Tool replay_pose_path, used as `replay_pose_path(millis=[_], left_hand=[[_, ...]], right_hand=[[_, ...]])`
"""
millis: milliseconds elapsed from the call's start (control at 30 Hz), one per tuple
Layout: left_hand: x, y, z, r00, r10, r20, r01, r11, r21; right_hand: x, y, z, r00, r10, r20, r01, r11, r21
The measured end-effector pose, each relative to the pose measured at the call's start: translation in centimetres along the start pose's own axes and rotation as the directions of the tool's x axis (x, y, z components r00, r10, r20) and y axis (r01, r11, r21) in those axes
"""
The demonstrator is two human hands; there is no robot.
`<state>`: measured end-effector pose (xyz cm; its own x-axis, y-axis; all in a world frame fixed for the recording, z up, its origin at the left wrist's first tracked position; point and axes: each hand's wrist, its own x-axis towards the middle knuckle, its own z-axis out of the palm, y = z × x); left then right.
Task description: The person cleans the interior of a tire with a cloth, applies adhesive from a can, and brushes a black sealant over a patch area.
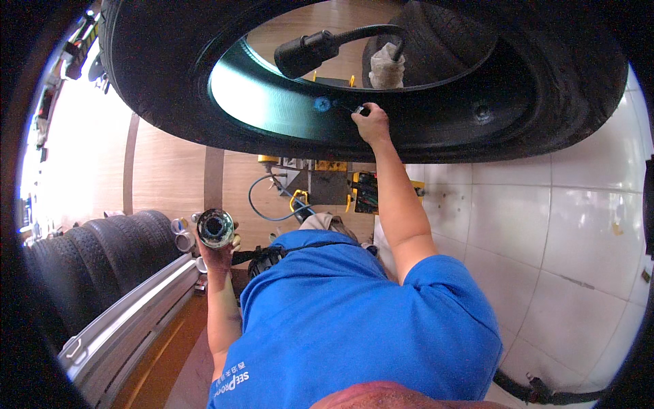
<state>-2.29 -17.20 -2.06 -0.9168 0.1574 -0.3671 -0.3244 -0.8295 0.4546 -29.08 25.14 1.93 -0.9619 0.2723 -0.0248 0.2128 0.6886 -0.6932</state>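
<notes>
A large black tyre (pixel 157 88) stands upright in front of me, its inner wall turned partly into view. Reaching into it, my right hand (pixel 372 125) is pinched around a small thin-stemmed tool (pixel 359 110), whose exact kind is too small to tell. The tool's stem points toward a round bluish mark (pixel 322 104) on the inner liner. Low on the left, my left hand (pixel 218 259) is closed around an open-topped round can (pixel 227 219) with a dark inside.
A black lamp (pixel 300 56) on a bent neck lights the liner; cloth wraps its base (pixel 387 67). Several tyres (pixel 109 245) line the left, beside a metal rail (pixel 136 307). Below the tyre are a yellow-edged tool box (pixel 366 192) and a blue hose (pixel 253 198).
</notes>
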Motion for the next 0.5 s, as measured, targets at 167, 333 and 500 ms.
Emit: replay_pose_path(millis=[167,333,500], left_hand=[[0.1,0.3,-0.6,0.994,-0.081,-0.07,0.078,0.996,-0.044],[0.3,0.4,-0.1,0.983,-0.077,-0.164,0.08,0.997,0.01],[0.3,0.2,-0.6,0.986,-0.081,-0.144,0.082,0.997,0.002]], right_hand=[[-0.2,-0.5,-0.2,1.0,0.019,0.021,-0.021,0.998,0.059],[-0.1,-0.8,-0.8,0.999,0.033,0.039,-0.034,0.999,0.027],[0.4,0.3,0.0,1.0,-0.003,0.0,0.003,1.0,0.029]])
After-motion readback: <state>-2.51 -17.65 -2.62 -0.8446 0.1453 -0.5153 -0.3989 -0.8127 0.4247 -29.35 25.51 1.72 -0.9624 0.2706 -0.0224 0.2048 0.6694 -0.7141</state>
